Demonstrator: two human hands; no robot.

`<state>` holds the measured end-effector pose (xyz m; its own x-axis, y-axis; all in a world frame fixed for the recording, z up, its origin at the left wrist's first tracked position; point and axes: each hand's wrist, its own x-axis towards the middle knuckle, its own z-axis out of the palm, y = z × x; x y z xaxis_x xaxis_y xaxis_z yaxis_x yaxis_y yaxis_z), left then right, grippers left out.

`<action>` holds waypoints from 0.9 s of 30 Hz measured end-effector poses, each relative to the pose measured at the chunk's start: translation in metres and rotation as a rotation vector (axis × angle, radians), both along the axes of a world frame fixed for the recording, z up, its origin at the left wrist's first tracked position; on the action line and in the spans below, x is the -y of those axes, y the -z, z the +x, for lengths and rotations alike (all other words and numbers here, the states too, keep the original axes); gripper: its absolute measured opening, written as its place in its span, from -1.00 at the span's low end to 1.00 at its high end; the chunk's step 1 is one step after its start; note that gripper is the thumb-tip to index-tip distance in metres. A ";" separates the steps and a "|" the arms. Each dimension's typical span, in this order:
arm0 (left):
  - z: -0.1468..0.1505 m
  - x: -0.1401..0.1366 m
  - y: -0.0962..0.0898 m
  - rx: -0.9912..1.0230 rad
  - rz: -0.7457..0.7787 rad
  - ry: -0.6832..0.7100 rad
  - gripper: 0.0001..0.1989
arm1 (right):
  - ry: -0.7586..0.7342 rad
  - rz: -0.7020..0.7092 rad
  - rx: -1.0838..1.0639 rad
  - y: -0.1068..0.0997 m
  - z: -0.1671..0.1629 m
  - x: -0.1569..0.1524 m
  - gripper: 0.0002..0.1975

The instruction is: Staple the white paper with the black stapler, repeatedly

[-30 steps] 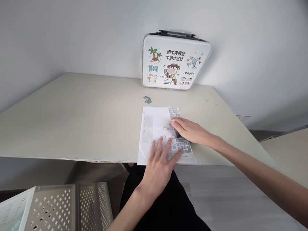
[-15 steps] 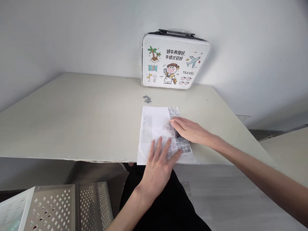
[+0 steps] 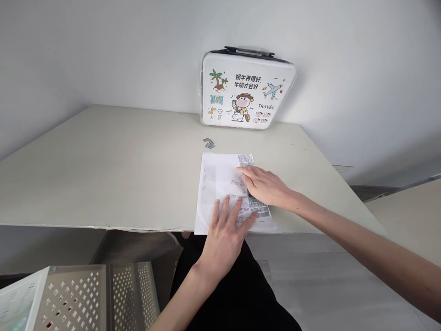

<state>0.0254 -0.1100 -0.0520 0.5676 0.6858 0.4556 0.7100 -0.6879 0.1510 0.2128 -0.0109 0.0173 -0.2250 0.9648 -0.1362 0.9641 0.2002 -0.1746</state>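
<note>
In front of the white case (image 3: 248,89), apart from it, a printed paper (image 3: 223,179) lies on the table (image 3: 138,170). It could slide or crease if the left hand (image 3: 223,239), spread flat and gripping nothing, eased off while the right hand (image 3: 265,186) pressed; the right bends over a dark object (image 3: 250,195), and whether it grasps this I cannot tell. Facing the case, the sheet runs from a pale grey panel through blank white and small print to a grey, brick-like band.
</note>
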 end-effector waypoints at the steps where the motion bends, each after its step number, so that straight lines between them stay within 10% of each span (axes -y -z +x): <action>1: 0.000 0.000 0.000 -0.001 0.000 0.000 -0.48 | -0.014 0.016 0.012 0.001 0.000 0.000 -0.44; 13: 0.000 0.000 -0.003 -0.011 -0.004 -0.001 -0.49 | -0.021 0.110 0.138 0.013 -0.008 -0.001 -0.44; 21: -0.006 0.000 -0.007 -0.008 0.007 0.014 -0.50 | 0.001 0.105 -0.303 -0.007 0.011 0.011 -0.44; 27: -0.017 0.002 -0.010 -0.035 -0.009 0.007 -0.46 | -0.254 0.245 -0.339 0.006 0.048 0.035 -0.64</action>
